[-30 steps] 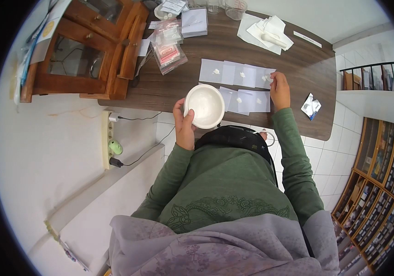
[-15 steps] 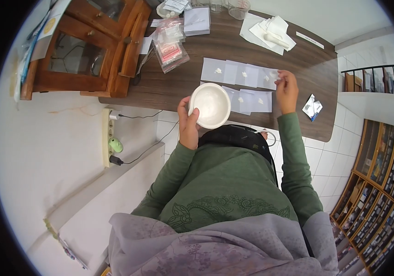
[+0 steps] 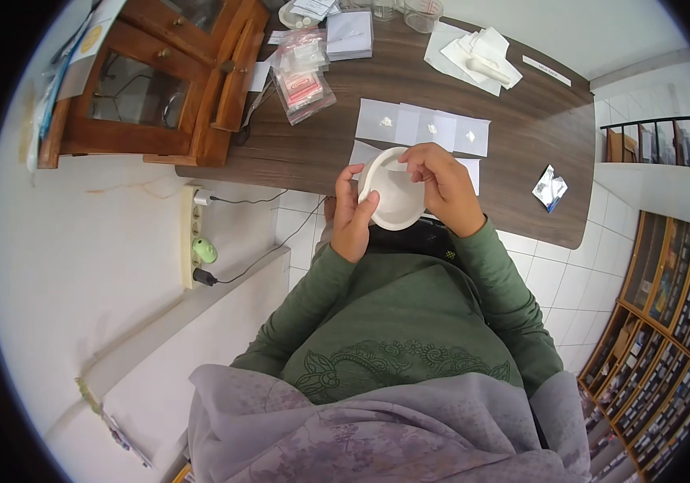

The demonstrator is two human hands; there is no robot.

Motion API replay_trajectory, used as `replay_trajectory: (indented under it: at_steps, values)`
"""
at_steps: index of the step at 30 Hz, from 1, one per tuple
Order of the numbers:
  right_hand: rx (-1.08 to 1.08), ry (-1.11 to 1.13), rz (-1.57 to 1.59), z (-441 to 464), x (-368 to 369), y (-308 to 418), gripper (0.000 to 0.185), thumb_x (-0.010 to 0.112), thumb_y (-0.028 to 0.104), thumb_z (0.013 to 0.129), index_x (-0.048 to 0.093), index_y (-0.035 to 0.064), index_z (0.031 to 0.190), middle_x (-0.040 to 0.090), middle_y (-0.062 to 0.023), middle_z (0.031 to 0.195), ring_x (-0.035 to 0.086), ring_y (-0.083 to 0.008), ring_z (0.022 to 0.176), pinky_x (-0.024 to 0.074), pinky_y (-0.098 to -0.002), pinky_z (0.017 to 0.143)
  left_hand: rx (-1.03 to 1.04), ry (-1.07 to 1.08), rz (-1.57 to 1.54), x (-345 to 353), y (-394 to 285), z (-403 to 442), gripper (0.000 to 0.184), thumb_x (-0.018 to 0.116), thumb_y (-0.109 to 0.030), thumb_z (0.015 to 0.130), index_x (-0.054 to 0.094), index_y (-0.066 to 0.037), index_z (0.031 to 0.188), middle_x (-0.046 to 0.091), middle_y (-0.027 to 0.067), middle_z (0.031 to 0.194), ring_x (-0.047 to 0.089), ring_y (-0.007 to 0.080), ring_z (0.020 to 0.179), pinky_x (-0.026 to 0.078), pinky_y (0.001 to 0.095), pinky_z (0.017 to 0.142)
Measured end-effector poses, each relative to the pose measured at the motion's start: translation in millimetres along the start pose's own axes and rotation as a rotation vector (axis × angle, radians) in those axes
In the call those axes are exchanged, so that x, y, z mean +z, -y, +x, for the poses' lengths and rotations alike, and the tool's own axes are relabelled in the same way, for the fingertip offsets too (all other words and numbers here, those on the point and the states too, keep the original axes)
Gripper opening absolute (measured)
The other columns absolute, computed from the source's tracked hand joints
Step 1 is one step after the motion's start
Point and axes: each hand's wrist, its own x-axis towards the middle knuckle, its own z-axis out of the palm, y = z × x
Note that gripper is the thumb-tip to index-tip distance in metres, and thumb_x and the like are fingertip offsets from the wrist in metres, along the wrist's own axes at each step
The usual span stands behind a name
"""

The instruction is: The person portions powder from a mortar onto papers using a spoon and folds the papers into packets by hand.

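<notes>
My left hand (image 3: 353,216) grips a white mortar (image 3: 397,205) by its near-left wall, thumb over the rim, and the bowl tilts toward the right. Over the mortar's far-right rim, my right hand (image 3: 447,187) is closed in a pinch, fingertips inside the bowl. A small pale thing seems to be at those fingertips, too indistinct to name. Just beyond the hands lie white paper sheets (image 3: 370,129) in overlapping rows. Small heaps of white powder (image 3: 470,137) sit on the far row; the near row is largely hidden by the mortar and my right hand.
A white pestle (image 3: 486,69) rests on crumpled tissue (image 3: 496,47) at the back. A torn silver sachet (image 3: 550,190) lies on the right of the wooden table (image 3: 538,121). Plastic bags (image 3: 303,84), a paper stack (image 3: 350,34) and a wooden cabinet (image 3: 140,97) are on the left.
My right hand has moved left from the far-right paper to the mortar's rim, its fingers now in the bowl. My left hand has shifted the mortar slightly right and tilted it.
</notes>
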Motion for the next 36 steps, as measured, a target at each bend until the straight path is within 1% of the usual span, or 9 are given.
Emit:
replay_trajectory:
  at_steps: [6, 16, 19, 24, 25, 27, 31, 34, 36]
  values:
    - [0.020, -0.017, -0.007, -13.8, 10.1, -5.1, 0.023, 0.038, -0.014, 0.065, 0.047, 0.0015, 0.080, 0.053, -0.0078, 0.082, 0.050, -0.0181, 0.058, 0.0432, -0.0260, 0.055, 0.144, 0.014, 0.043, 1.2, -3.0, -1.2, 0.046, 0.045, -0.008, 0.083, 0.021, -0.004, 0.122, 0.048, 0.0123, 0.101, 0.046, 0.0133, 0.092, 0.037, 0.0258, 0.080]
    - [0.170, -0.039, 0.096, -19.8, 26.9, -7.1, 0.017, 0.041, -0.010, 0.070, 0.048, 0.0025, 0.080, 0.051, -0.0098, 0.077, 0.049, -0.0221, 0.063, 0.0409, -0.0282, 0.058, 0.191, -0.038, 0.049, -4.5, 1.7, -0.3, 0.047, 0.047, -0.005, 0.082, 0.022, -0.003, 0.122, 0.043, 0.0142, 0.111, 0.044, 0.0161, 0.100, 0.035, 0.0280, 0.086]
    - [0.186, -0.046, 0.125, -21.5, 32.5, -9.8, 0.015, 0.040, -0.008, 0.073, 0.048, 0.0027, 0.079, 0.050, -0.0097, 0.076, 0.049, -0.0199, 0.060, 0.0404, -0.0275, 0.055, 0.201, -0.060, 0.059, -6.0, 5.2, 0.5, 0.047, 0.047, -0.005, 0.082, 0.023, -0.003, 0.121, 0.042, 0.0143, 0.112, 0.044, 0.0168, 0.101, 0.034, 0.0284, 0.087]
    - [0.313, -0.059, 0.298, -21.7, 39.6, -3.5, 0.012, 0.040, -0.005, 0.078, 0.048, 0.0026, 0.080, 0.050, -0.0063, 0.075, 0.048, -0.0115, 0.052, 0.0395, -0.0234, 0.048, 0.193, -0.065, 0.121, -7.6, 5.4, -0.6, 0.045, 0.041, -0.006, 0.084, 0.021, -0.006, 0.124, 0.043, 0.0142, 0.112, 0.043, 0.0164, 0.101, 0.033, 0.0283, 0.088]
    - [0.341, -0.065, 0.340, -21.2, 40.7, -1.9, 0.011, 0.040, -0.005, 0.079, 0.048, 0.0025, 0.081, 0.050, -0.0055, 0.075, 0.048, -0.0097, 0.051, 0.0392, -0.0225, 0.047, 0.194, -0.070, 0.112, -7.8, 5.1, -0.6, 0.045, 0.043, -0.006, 0.083, 0.022, -0.005, 0.123, 0.043, 0.0145, 0.113, 0.043, 0.0167, 0.102, 0.033, 0.0284, 0.088]
    - [0.365, -0.072, 0.383, -22.0, 43.7, -2.9, 0.011, 0.039, -0.004, 0.081, 0.048, 0.0026, 0.082, 0.051, -0.0044, 0.077, 0.048, -0.0084, 0.052, 0.0394, -0.0214, 0.047, 0.195, -0.079, 0.095, -8.0, 4.5, -0.2, 0.046, 0.048, -0.007, 0.082, 0.023, -0.003, 0.121, 0.043, 0.0151, 0.113, 0.044, 0.0173, 0.102, 0.035, 0.0288, 0.087]
    - [0.424, -0.061, 0.501, -23.2, 46.5, -7.3, 0.012, 0.038, -0.003, 0.082, 0.048, 0.0033, 0.084, 0.052, -0.0034, 0.083, 0.048, -0.0068, 0.052, 0.0398, -0.0200, 0.047, 0.192, -0.092, 0.082, -7.7, 5.9, -0.3, 0.046, 0.048, -0.007, 0.083, 0.023, -0.003, 0.121, 0.044, 0.0154, 0.112, 0.044, 0.0171, 0.102, 0.035, 0.0286, 0.086]
    - [0.471, 0.003, 0.549, -22.9, 40.3, -9.0, 0.005, 0.040, 0.004, 0.086, 0.045, 0.0053, 0.086, 0.051, -0.0046, 0.091, 0.045, -0.0061, 0.060, 0.0410, -0.0194, 0.057, 0.178, -0.097, 0.060, -6.4, 3.9, -0.2, 0.046, 0.048, -0.007, 0.083, 0.023, -0.003, 0.121, 0.044, 0.0154, 0.111, 0.044, 0.0169, 0.101, 0.035, 0.0284, 0.086]
    - [0.451, -0.084, 0.635, -22.8, 37.5, -14.2, 0.007, 0.040, 0.002, 0.085, 0.046, 0.0053, 0.086, 0.052, -0.0042, 0.090, 0.047, -0.0059, 0.058, 0.0402, -0.0186, 0.053, 0.169, -0.102, 0.054, -7.3, 4.1, 0.4, 0.046, 0.047, -0.008, 0.083, 0.023, -0.003, 0.121, 0.045, 0.0153, 0.111, 0.044, 0.0169, 0.101, 0.035, 0.0284, 0.086]
